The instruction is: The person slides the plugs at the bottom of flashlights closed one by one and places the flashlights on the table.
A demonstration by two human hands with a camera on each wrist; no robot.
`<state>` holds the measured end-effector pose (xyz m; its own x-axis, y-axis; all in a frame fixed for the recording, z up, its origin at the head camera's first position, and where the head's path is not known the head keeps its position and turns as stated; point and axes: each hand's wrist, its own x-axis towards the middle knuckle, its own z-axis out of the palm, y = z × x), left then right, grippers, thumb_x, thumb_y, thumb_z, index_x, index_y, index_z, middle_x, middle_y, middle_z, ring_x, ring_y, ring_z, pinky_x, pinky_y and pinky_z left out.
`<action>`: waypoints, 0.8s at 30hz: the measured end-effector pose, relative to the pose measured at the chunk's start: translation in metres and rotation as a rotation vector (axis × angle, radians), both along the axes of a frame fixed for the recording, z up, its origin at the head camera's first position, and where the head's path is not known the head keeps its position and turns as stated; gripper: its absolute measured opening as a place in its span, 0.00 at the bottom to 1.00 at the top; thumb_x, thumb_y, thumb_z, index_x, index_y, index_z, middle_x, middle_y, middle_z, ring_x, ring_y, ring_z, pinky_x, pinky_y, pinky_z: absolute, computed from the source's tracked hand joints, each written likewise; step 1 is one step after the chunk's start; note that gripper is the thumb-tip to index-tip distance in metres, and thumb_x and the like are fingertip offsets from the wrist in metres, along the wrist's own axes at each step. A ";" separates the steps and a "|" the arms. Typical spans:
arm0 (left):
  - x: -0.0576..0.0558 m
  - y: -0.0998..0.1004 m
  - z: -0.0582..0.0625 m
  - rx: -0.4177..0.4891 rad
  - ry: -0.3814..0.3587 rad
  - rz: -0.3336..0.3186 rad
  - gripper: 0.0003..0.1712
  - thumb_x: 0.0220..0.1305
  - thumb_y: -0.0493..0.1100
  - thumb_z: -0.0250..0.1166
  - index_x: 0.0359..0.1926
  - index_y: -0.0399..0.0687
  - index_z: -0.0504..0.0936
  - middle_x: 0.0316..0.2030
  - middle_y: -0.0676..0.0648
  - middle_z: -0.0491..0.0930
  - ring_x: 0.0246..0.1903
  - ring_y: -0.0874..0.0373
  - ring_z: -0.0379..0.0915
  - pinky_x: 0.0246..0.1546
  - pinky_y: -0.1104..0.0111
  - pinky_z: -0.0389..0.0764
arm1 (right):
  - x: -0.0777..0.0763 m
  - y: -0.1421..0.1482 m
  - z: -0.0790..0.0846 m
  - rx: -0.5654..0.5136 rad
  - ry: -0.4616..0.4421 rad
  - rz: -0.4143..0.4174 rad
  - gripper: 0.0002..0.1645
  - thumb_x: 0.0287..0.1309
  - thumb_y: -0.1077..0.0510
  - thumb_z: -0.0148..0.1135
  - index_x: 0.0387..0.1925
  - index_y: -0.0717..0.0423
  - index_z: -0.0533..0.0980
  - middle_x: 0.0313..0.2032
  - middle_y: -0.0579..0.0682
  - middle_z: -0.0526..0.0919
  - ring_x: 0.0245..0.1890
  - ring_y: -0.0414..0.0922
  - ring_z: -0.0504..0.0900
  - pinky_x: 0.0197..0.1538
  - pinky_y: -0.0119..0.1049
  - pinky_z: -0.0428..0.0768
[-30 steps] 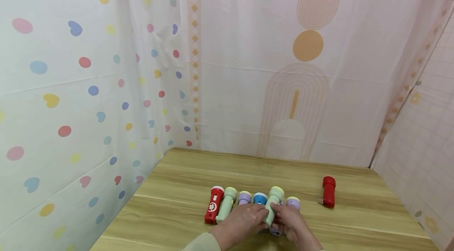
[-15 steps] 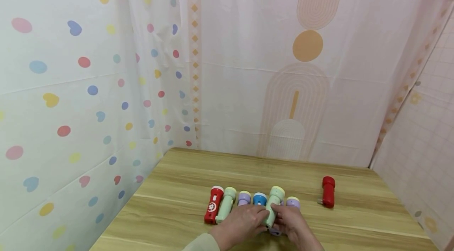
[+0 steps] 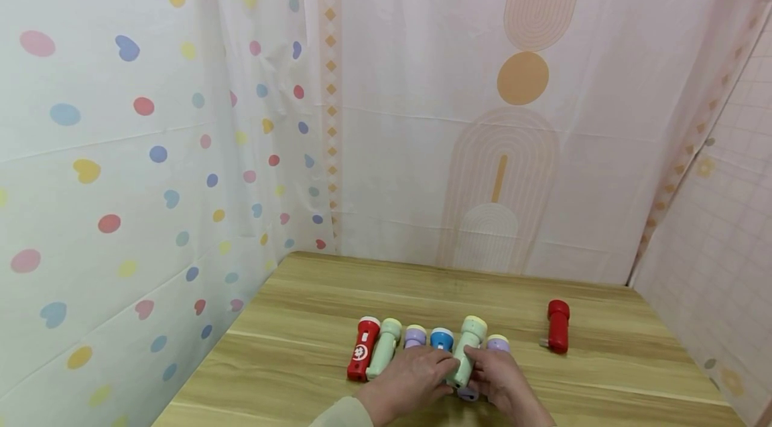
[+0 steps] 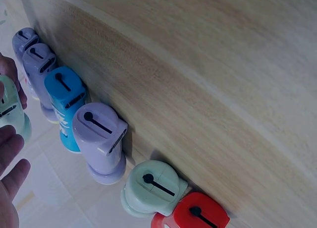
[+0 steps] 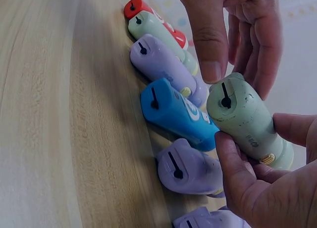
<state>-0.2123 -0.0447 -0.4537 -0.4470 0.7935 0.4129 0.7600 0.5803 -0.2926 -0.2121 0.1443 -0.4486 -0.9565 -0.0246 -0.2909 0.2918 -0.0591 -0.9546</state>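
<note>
My right hand (image 3: 503,383) grips a pale green flashlight (image 5: 245,121) between thumb and fingers, above the table. My left hand (image 3: 413,377) is at the tail end of that flashlight, its thumb on one side and fingers on the other. A yellow slide switch (image 5: 267,159) and a black keyhole-shaped slot show on the held flashlight. Beneath and beside the hands lies a row of flashlights: a red one (image 3: 364,350), another pale green one (image 3: 384,346), a purple one (image 4: 101,139), a blue one (image 4: 64,96), and two more purple ones, partly hidden by my right hand in the head view.
Apart from the row, another red flashlight (image 3: 559,328) lies toward the right of the wooden table (image 3: 338,286), a small grey piece sticking out at its side. Patterned curtains (image 3: 392,145) hang along the back and sides.
The held pale green flashlight has shifted slightly right, and my right hand with it. My left hand stays nearly in place. The flashlights on the table have not moved.
</note>
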 end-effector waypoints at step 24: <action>-0.004 -0.011 0.000 -0.040 -0.110 0.113 0.16 0.59 0.57 0.72 0.45 0.59 0.83 0.38 0.60 0.79 0.36 0.68 0.75 0.41 0.74 0.77 | -0.007 0.023 0.002 0.085 -0.026 -0.042 0.27 0.66 0.56 0.59 0.50 0.80 0.68 0.34 0.58 0.80 0.32 0.45 0.79 0.38 0.38 0.82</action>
<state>-0.2162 -0.0560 -0.4541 -0.5752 0.7505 0.3255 0.7192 0.6535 -0.2359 -0.2193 0.1673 -0.4466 -0.9482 0.0410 -0.3149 0.3155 0.0088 -0.9489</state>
